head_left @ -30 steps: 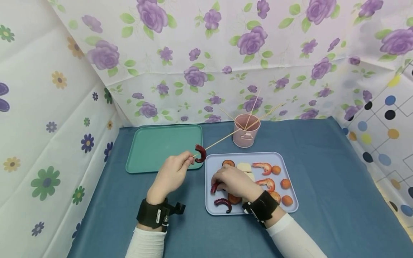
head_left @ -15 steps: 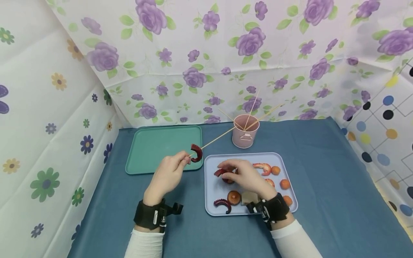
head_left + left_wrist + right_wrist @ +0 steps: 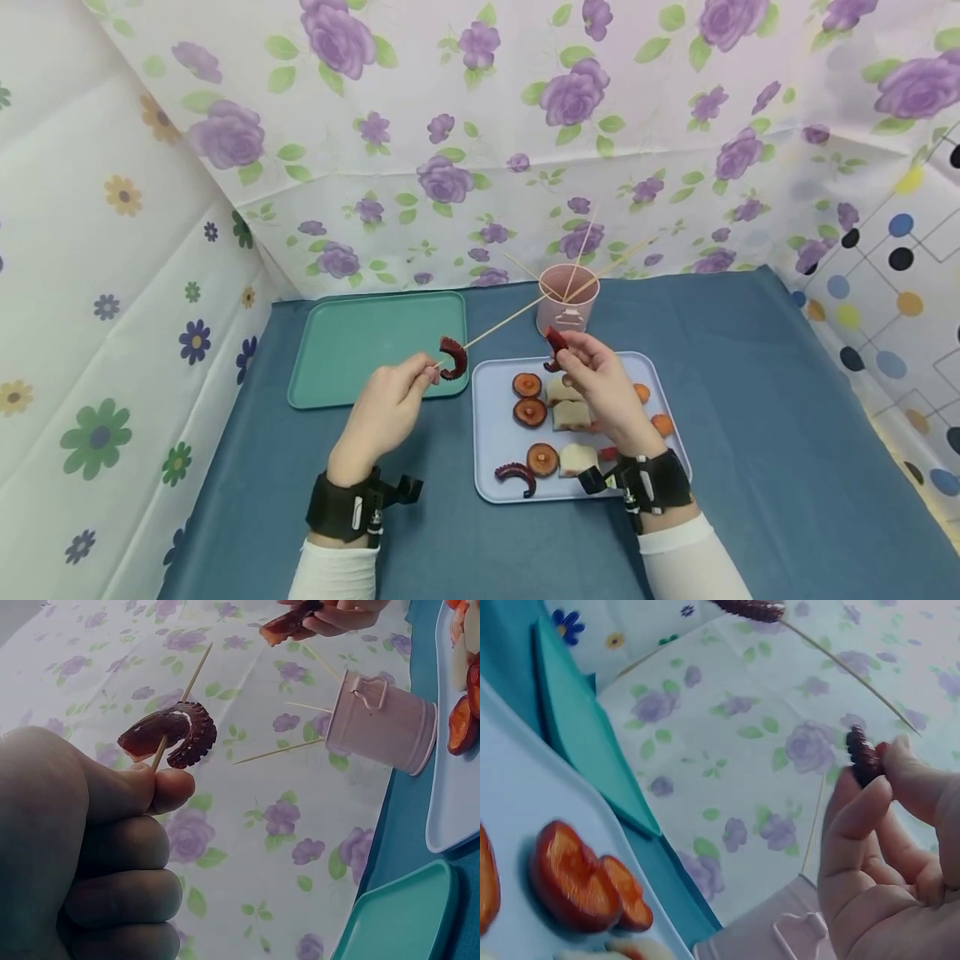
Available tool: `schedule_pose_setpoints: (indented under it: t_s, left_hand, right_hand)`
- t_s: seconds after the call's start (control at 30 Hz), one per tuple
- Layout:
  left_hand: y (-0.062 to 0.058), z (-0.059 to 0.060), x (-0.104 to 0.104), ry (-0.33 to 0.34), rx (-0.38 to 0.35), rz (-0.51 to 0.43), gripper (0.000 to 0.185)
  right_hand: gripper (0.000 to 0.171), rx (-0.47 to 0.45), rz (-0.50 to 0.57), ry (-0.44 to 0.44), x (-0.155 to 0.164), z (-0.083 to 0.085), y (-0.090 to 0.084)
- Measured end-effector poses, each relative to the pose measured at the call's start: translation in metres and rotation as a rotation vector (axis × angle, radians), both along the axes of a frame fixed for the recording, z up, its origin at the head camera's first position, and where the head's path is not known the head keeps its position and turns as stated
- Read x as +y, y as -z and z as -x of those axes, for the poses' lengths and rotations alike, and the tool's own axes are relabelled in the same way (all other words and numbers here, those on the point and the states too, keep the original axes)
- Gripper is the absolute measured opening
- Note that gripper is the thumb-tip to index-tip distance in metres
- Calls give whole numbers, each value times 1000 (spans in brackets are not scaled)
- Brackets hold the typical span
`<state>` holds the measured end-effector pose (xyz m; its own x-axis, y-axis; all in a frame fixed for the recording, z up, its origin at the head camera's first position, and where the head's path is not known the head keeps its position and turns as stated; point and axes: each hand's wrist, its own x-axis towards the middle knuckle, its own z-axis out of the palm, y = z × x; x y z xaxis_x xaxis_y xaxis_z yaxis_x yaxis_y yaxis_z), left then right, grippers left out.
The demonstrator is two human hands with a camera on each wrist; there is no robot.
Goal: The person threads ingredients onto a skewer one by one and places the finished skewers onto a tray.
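Note:
My left hand [image 3: 390, 408] pinches a thin wooden skewer [image 3: 498, 325] with a curled dark red octopus piece [image 3: 453, 357] threaded on it near the fingers; the left wrist view shows that octopus piece [image 3: 169, 733] just above my thumb. My right hand [image 3: 592, 379] is lifted over the pale blue tray [image 3: 491, 467] and pinches a second octopus piece [image 3: 555, 343] between thumb and fingertips, close to the skewer's far end; that second octopus piece [image 3: 862, 756] also shows in the right wrist view. On the tray lie mushroom slices [image 3: 528, 398], white pieces, orange balls and another octopus curl [image 3: 516, 476].
A pink cup [image 3: 567, 302] holding several skewers stands behind the blue tray. An empty green tray [image 3: 352, 350] lies to the left on the blue tablecloth. Floral sheets wall in the back and both sides.
My right hand picked an octopus piece off the blue tray and raised it toward the skewer's tip. The left hand kept holding the skewer, drifting slightly.

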<state>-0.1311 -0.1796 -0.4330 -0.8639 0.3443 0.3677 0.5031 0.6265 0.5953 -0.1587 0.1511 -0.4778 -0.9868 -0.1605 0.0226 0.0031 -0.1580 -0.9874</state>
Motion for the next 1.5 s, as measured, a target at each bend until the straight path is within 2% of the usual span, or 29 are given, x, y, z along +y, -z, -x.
schedule_pose_setpoints:
  t_s: [0.17,0.33,0.57,1.03,1.3,1.5]
  left_hand:
    - [-2,-3,1,23,10,6,13]
    - [-2,-5,4,54,2,19,10]
    - [-2,-6,7,85,-7,38,12]
    - [-4,-4,10,88,-30,71,14]
    - [-3,-4,9,88,-56,73,13]
    - [-3,-4,8,75,-49,85,13]
  right_hand:
    - [26,17,227,44,1,1,-3]
    - [28,32,331,88,3,2,-9]
    - [30,49,298,111,3,1,-13]
    - [28,142,219,133,0,-3,-14]
    - [29,156,230,122,1,-6,-13]
    - [29,155,237,107,1,-5,-12]
